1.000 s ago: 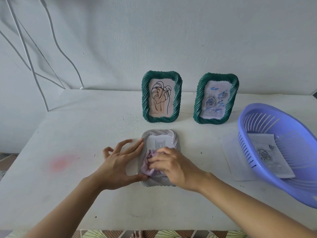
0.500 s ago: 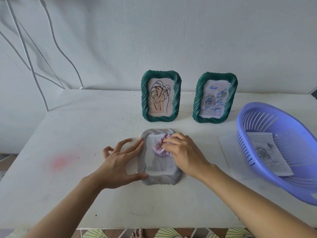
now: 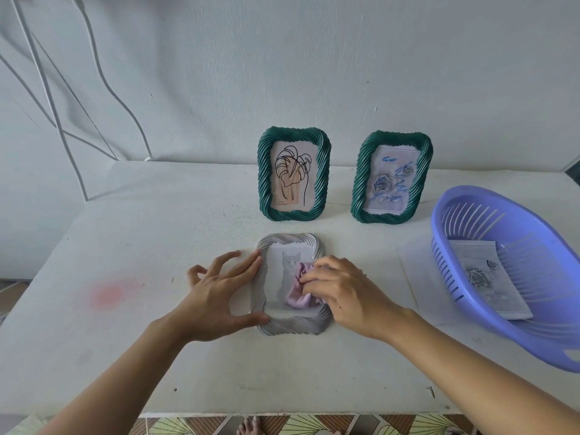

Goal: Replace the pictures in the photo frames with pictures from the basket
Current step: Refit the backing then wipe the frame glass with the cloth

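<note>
Lower centre, the left hand (image 3: 216, 296) lay spread, straight fingers bracing the grey frame (image 3: 292, 326), flat on the table (image 3: 157, 246) and holding a cat picture (image 3: 284, 274). The right hand (image 3: 342, 293) pinched a pink cloth (image 3: 298, 298) on it. At right, the purple basket (image 3: 533, 339) held a rose picture (image 3: 489, 277).

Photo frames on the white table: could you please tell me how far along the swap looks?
Looks done: the grey twisted-rim frame, lying flat, holds a cat picture. In hand: the right hand rubs its front with a pink cloth while the left hand braces its edge. Left: standing it up, and possibly the upright green leaf-drawing frame and green rose-picture frame; a rose print lies in the purple slotted plastic basket.
</note>
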